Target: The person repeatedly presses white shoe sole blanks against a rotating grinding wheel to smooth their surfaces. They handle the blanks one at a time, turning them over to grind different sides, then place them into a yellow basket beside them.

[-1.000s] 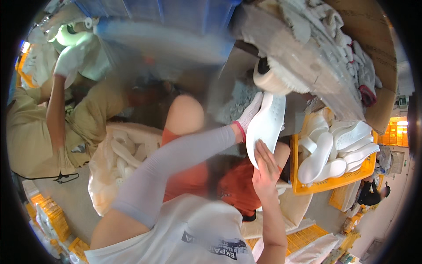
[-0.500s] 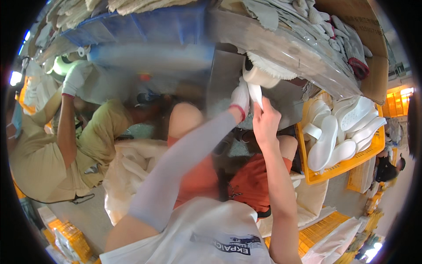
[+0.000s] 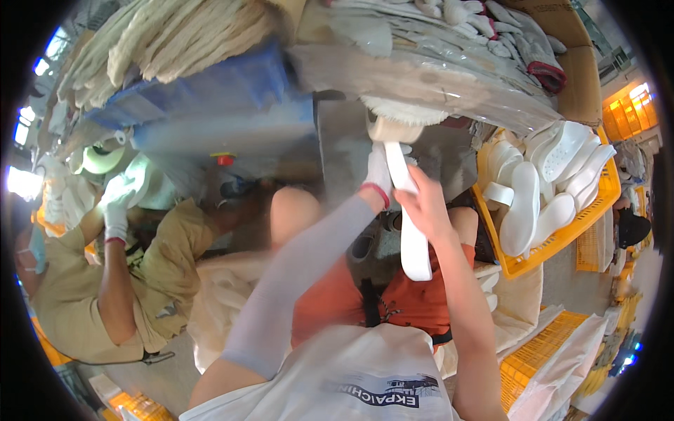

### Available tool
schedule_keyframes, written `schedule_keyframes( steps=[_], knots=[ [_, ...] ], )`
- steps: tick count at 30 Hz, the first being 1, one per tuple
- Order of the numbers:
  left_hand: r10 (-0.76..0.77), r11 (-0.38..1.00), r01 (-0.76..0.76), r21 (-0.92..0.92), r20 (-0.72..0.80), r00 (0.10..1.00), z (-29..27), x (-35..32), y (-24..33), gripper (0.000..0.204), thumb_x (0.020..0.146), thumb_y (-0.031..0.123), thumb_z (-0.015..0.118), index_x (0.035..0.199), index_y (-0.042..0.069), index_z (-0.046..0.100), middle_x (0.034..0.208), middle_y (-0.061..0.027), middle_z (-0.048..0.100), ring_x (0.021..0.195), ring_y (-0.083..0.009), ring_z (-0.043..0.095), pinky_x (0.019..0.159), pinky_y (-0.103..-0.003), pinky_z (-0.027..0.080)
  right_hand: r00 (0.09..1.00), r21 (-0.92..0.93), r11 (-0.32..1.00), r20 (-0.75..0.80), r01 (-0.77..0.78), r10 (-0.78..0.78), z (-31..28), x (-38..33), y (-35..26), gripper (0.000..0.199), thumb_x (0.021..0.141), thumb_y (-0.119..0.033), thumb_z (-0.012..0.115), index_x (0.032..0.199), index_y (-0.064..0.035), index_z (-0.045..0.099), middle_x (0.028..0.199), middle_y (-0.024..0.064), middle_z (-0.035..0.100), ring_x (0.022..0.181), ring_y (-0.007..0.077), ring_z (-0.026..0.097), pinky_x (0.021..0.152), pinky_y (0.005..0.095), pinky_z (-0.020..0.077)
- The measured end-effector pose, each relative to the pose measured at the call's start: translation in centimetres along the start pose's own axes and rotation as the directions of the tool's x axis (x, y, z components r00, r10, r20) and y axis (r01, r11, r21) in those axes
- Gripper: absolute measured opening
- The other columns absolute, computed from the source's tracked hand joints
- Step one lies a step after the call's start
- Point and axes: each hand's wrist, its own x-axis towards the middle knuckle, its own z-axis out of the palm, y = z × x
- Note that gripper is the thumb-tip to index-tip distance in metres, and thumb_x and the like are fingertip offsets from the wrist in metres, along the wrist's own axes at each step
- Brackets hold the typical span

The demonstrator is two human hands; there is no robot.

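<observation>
A long white shoe sole stands on edge in front of me, its far end against a pale buffing wheel with a fluffy white rim. My left hand, in a white glove with a red cuff, grips the sole's far part from the left; its fingers are partly hidden. My bare right hand is closed on the middle of the sole from the right, thumb and fingers pinching it. The near end of the sole hangs above my red shorts.
On my right a yellow crate holds several white soles. Plastic sheeting and work gloves lie above the wheel. A co-worker's gloved hand is at another machine on the left, beside a blue bin.
The sole now shows at greater length, its near end swung down toward my lap. My right hand has shifted slightly down along it. The head view has tilted somewhat.
</observation>
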Motion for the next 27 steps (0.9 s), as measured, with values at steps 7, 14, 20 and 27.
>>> schedule_keyframes(
  steps=[7,14,20,27],
  knots=[
    [0.116,0.983,-0.066,0.171,-0.303,0.946,1.9,-3.6,1.2,0.068,0.104,0.063,0.049,0.099,-0.002,0.068,0.092,-0.0096,0.070,0.079,-0.0207,0.065,0.072,-0.037,0.053,0.989,0.370,0.926,-0.144,0.076,-0.024,0.4,-5.9,1.9,0.051,0.090,-0.007,0.078,0.136,0.0042,0.057,0.114,0.0094,0.068,0.104,0.0142,0.060,0.095,0.0306,0.0511],
    [0.256,0.958,-0.276,-0.076,-0.204,0.945,-1.2,-3.5,5.6,0.044,0.105,0.041,0.061,0.122,0.000,0.064,0.112,-0.0112,0.068,0.101,-0.0199,0.066,0.087,-0.035,0.055,0.869,0.643,0.634,0.102,-0.429,0.484,-3.0,-5.9,-1.9,0.067,0.080,-0.005,0.078,0.139,0.0136,0.053,0.131,0.0184,0.066,0.123,0.0268,0.062,0.105,0.0390,0.0495],
    [0.206,0.953,-0.242,-0.182,-0.197,0.959,0.6,-3.4,8.1,0.043,0.110,0.038,0.048,0.131,0.002,0.058,0.124,-0.0110,0.063,0.114,-0.0235,0.059,0.103,-0.034,0.048,0.942,0.683,0.671,0.075,-0.287,0.326,-0.7,1.0,-2.6,0.051,0.086,-0.015,0.081,0.128,0.0075,0.065,0.115,0.0104,0.073,0.102,0.0187,0.069,0.088,0.0343,0.0549],
    [-0.182,0.928,0.262,-0.266,0.292,0.939,4.4,-11.2,-4.1,0.048,0.111,0.026,0.046,0.152,0.001,0.044,0.147,-0.0153,0.057,0.134,-0.0274,0.057,0.118,-0.040,0.043,0.864,-0.053,0.981,-0.485,-0.186,0.138,-18.8,-14.0,8.8,0.058,0.092,-0.021,0.075,0.142,0.0024,0.055,0.132,0.0216,0.065,0.123,0.0335,0.062,0.105,0.0429,0.0494]
  ],
)
